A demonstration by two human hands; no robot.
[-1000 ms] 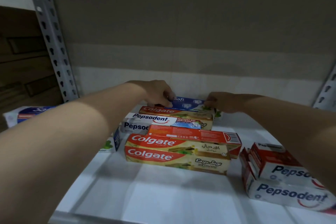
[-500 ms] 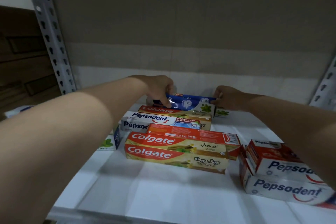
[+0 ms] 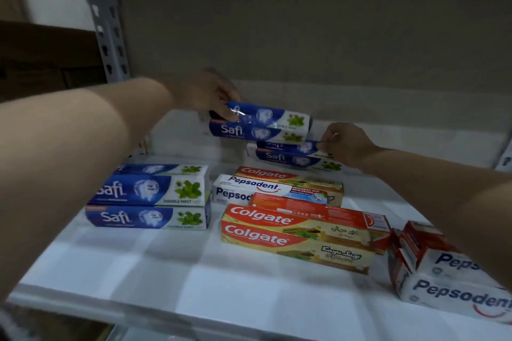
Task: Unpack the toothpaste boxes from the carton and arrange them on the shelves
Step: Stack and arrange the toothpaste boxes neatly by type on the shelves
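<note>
The left hand grips the near-left end of a twin pack of Safi boxes, lifted clear of the shelf at about 12 o'clock of the stock. The right hand pinches the right end of a second Safi pack, which lies at the back at about 1 o'clock (whether it rests on the shelf or on the Colgate pack behind is hard to tell).

To do this step well, I would keep the lifted pack level, carry it over to 9 o'clock and set it squarely on the Safi stack there, labels to the front and edges flush, while the right hand steadies the back pack so it does not slide. The wrap looks slick, so a grip across the end is safer than a fingertip pinch.

Toward 3 o'clock lie the Colgate and Pepsodent pile and, at 4 o'clock, the Pepsodent packs. No carton is clearly in view.

Half a second ago both hands held the ends of one blue pack low over the central pile. The hands have since parted, the left one raised, and the view has shifted to show the left stack in full.
</note>
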